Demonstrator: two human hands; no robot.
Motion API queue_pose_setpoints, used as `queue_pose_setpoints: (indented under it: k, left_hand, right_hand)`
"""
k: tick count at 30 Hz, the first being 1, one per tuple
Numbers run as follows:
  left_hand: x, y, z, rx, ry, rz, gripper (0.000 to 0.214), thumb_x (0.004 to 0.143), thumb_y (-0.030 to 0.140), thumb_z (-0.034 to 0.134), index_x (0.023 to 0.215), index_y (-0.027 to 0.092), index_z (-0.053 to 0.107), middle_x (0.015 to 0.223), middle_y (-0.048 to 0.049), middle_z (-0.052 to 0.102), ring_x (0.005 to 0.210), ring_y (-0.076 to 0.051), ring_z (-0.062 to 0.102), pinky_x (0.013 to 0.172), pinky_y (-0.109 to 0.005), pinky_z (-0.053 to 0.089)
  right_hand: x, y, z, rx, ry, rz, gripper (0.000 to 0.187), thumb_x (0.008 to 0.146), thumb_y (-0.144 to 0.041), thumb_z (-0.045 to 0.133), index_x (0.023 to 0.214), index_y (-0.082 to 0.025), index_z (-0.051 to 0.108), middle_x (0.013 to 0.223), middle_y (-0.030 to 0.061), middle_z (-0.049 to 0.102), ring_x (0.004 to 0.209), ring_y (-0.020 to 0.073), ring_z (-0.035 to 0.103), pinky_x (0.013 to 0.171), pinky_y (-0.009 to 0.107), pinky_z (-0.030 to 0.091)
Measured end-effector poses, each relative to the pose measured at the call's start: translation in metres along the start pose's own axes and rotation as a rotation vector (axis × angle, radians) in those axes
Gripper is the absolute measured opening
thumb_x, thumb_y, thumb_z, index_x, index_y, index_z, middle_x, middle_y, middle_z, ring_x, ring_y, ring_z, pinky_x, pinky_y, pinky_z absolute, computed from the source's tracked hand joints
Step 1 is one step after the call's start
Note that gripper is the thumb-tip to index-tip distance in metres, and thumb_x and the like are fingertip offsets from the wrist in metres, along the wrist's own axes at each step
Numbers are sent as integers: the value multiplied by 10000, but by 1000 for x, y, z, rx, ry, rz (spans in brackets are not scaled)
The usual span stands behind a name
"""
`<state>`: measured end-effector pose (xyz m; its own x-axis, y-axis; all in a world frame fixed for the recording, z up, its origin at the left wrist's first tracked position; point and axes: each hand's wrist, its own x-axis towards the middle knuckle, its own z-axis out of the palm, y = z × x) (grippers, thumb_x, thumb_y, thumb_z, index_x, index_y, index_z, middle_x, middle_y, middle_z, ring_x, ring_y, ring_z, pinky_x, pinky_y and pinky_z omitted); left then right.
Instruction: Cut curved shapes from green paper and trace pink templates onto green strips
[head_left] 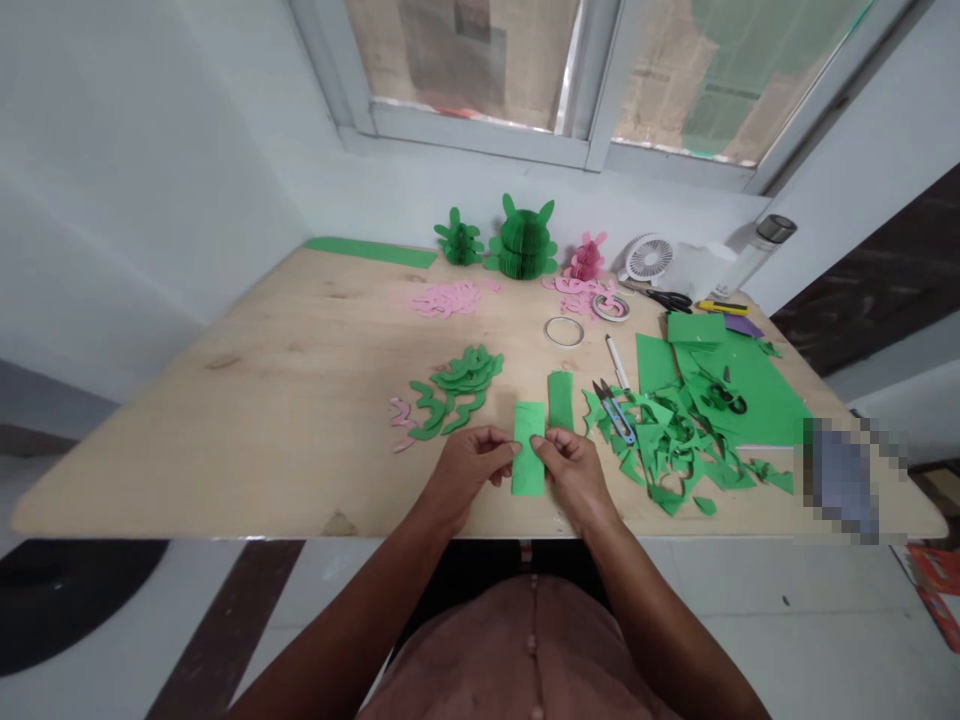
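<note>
A narrow green paper strip (pixel 529 465), with faint drawn lines near its top, is held upright over the table's front part. My left hand (pixel 478 462) pinches its left edge, and my right hand (pixel 568 462) grips the right edge with the thumb on its face. Just behind my right hand lies a stack of green paper strips (pixel 560 398). Left of the strip is a pile of curved green paper cutouts (pixel 457 385), with a few pink paper pieces (pixel 401 410) beside it. Blue thread snips (pixel 615 412) rest to the right, next to green paper scraps (pixel 667 450).
Green and pink paper figures (pixel 525 240) stand along the wall. Pink cutouts (pixel 448 298), a ring (pixel 564 332), a tape roll (pixel 610 307) and a white pen (pixel 617 360) lie mid-table. A small fan (pixel 649 258), a bottle (pixel 757 255), black scissors (pixel 667 299) and a yellow cutter (pixel 721 308) are at back right.
</note>
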<state>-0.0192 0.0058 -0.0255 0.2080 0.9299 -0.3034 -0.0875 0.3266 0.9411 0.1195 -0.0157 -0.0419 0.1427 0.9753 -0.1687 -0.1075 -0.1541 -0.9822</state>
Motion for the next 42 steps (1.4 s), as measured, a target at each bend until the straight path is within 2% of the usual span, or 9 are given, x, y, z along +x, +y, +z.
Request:
queue_pose_setpoints:
  k: [12, 22, 42]
  left_hand:
    - [4, -1, -5, 4, -33, -23, 204, 613, 336, 702, 627, 156, 609, 486, 31, 549, 439, -73, 452, 453, -204, 355]
    - [7, -1, -6, 44, -15, 28, 201, 618, 340, 683, 603, 156, 606, 474, 27, 538, 446, -80, 451, 447, -210, 352]
    - [7, 0, -6, 35, -13, -3, 211, 594, 340, 699, 631, 149, 617, 471, 25, 551, 421, -77, 447, 433, -203, 347]
  right_hand:
    - [1, -2, 1, 36, -15, 11, 303, 695, -428, 698, 596, -188, 542, 482, -74, 414, 443, 76, 314, 438, 230, 234]
    - [4, 0, 3, 30, -13, 19, 325, 688, -461, 702, 592, -188, 554, 501, -61, 438, 459, 83, 329, 445, 233, 251]
    - [1, -4, 4, 30, 1, 35, 369, 648, -506, 724, 592, -186, 548, 499, -60, 436, 453, 81, 312, 445, 234, 243]
